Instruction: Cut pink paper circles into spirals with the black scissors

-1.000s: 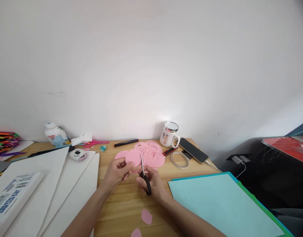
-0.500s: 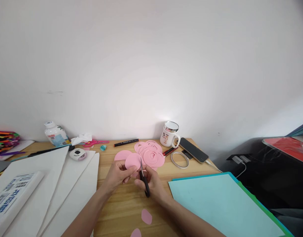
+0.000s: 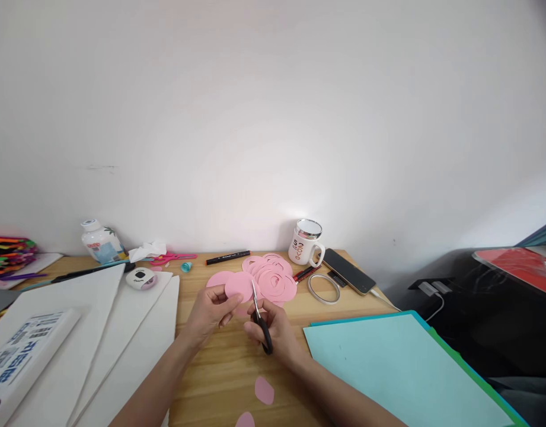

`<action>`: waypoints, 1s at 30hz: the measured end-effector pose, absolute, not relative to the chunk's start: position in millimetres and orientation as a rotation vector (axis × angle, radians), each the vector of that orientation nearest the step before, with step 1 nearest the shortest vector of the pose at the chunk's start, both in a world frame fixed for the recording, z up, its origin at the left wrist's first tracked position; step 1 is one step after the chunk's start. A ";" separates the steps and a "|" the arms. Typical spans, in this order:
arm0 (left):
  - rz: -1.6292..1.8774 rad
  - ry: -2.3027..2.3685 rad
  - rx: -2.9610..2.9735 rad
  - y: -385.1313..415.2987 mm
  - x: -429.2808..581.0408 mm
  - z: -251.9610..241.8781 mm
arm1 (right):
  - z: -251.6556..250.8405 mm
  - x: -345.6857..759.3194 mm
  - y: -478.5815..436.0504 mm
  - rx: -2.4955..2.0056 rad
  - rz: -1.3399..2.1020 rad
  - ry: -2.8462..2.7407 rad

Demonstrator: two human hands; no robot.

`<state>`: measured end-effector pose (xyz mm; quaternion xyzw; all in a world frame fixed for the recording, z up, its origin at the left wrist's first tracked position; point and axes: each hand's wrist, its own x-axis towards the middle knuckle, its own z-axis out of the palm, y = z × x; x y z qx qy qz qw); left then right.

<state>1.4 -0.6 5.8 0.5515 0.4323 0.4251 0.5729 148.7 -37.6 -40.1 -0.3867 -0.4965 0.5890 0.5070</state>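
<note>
1. Pink paper disc (image 3: 239,286): raised over the worktop (image 3: 219,367), in front of the pink cutouts (image 3: 277,279).
2. Left hand (image 3: 214,309): fingers pinch the disc near its lower edge.
3. Right hand (image 3: 273,326): fingers wrap the black handles of the scissors (image 3: 265,338); the blades stand at the disc's right edge, contact unclear.
4. Toward the wearer, wood grain shows around 2 pink scraps (image 3: 264,390), between white sheets (image 3: 148,332) at left and a pale blue sheet (image 3: 388,356) at right.
5. The mug (image 3: 302,249) stands behind the cutouts, near the wall (image 3: 273,118).
</note>
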 end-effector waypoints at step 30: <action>0.955 0.995 1.290 -0.6 2.3 -2.6 | -47.3 148.2 -36.0 -0.933 1.403 -1.215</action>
